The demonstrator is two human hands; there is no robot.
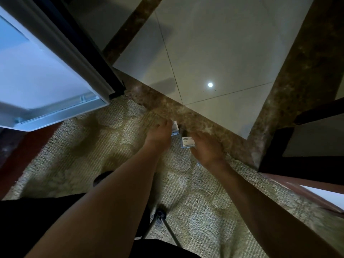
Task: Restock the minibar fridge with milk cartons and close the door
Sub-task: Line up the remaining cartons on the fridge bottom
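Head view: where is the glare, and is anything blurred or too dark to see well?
Head view: a round lamp glare sits on the glossy tile; both hands and the cartons are dim and slightly blurred; the open fridge door is brightest; straight edges bend from the wide lens.

White fridge door (55, 58) with black edge, far left. Beige woven carpet (104, 146) with paler rounded blotches. Mottled brown marble border (214, 125) framing pale grey tiles (214, 43). Two white milk cartons (188, 142) with dark print, centre.
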